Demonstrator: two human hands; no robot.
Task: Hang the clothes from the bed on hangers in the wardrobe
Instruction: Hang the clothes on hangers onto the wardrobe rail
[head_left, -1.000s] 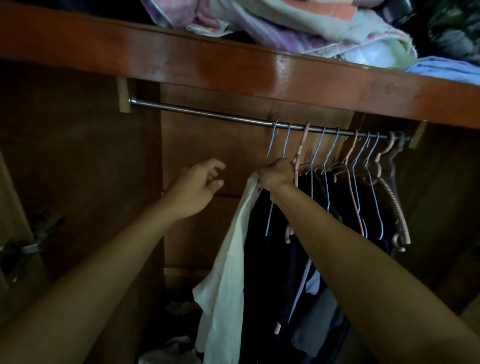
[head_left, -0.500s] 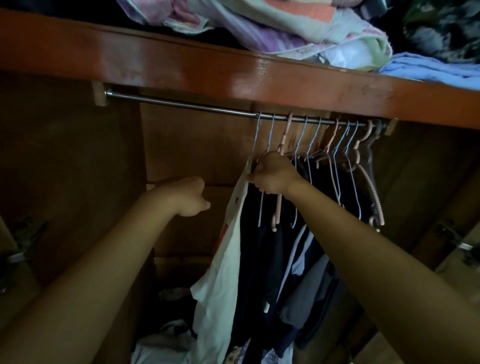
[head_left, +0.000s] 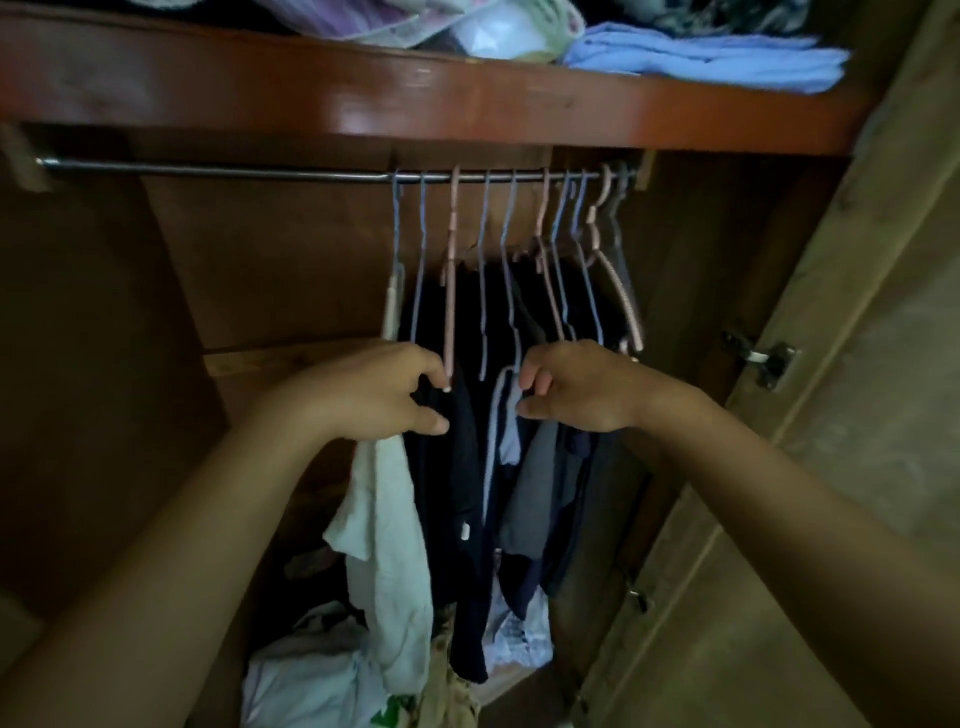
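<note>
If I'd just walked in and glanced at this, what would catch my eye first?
Probably the two bare hands in the middle, the left hand and right hand, reaching into dark clothes that hang from a crowd of blue and pink hangers at the right end of a metal rail. A white garment dangles below the left hand, and folded laundry is piled on the shelf above.

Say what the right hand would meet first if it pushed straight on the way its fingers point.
Probably the blue hanger and the dark clothes hanging just beyond the right hand, whose curled fingers point left and inward at them. Depth is hard to judge here.
</note>
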